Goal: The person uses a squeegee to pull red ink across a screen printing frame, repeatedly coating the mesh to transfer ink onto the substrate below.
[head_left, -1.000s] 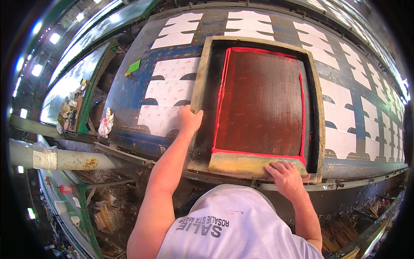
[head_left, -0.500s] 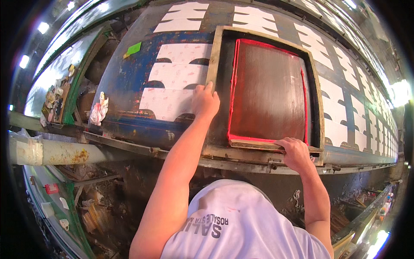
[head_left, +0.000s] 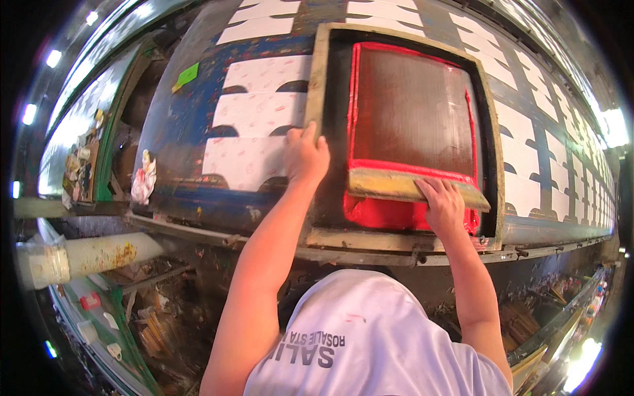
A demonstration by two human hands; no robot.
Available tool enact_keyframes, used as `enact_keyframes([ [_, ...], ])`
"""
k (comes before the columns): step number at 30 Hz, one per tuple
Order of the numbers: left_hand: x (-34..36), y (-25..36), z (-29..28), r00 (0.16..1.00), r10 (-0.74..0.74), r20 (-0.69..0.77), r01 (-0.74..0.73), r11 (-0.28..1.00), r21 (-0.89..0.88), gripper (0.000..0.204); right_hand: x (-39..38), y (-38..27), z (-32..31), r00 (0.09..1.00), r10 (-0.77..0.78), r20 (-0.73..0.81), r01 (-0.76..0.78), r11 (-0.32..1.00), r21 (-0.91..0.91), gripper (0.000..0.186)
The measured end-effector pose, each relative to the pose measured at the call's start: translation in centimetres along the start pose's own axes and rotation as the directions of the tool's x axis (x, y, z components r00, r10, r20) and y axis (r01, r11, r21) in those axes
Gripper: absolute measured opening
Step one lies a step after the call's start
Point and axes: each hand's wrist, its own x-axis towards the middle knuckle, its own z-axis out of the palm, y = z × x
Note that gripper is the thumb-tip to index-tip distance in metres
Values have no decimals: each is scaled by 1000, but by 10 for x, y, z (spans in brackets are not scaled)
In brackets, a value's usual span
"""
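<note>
In front of me a wooden-framed printing screen point(head_left: 318, 72) lies on the long table. Red ink point(head_left: 383, 212) lines the mesh edges and pools at the near end. My right hand point(head_left: 444, 203) is closed over a wide wooden squeegee point(head_left: 389, 185), which lies across the mesh, tilted, with red ink along its far side. My left hand point(head_left: 307, 153) grips the screen frame's left side, its fingers partly over the wood. Next to that hand lie white cut pieces point(head_left: 244, 158) with dark curved gaps and faint red print; the frame hides their right edge.
More white pieces point(head_left: 518, 158) run in rows along the table to the right and at the far side. A green scrap point(head_left: 187, 74) and a stained rag point(head_left: 144, 179) lie to the left. A metal rail point(head_left: 191, 230) follows the near edge. A thick pipe point(head_left: 109, 256) stands at lower left.
My right hand has moved the squeegee away from the near end of the screen, uncovering red ink behind it. My left hand stays on the frame. The view has shifted slightly.
</note>
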Motion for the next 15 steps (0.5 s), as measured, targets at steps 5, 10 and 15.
enact_keyframes([
  [5,2,0,3,999,38,-12,-38,998,50,46,101,73,32,992,-54,-110,50,998,-39,49],
  [10,-1,5,0,994,103,-23,-101,992,78,47,212,139,52,991,-67,-113,61,997,-57,41],
  [15,0,9,0,996,89,-9,-87,991,104,47,315,199,79,984,-90,-156,77,993,-92,38],
])
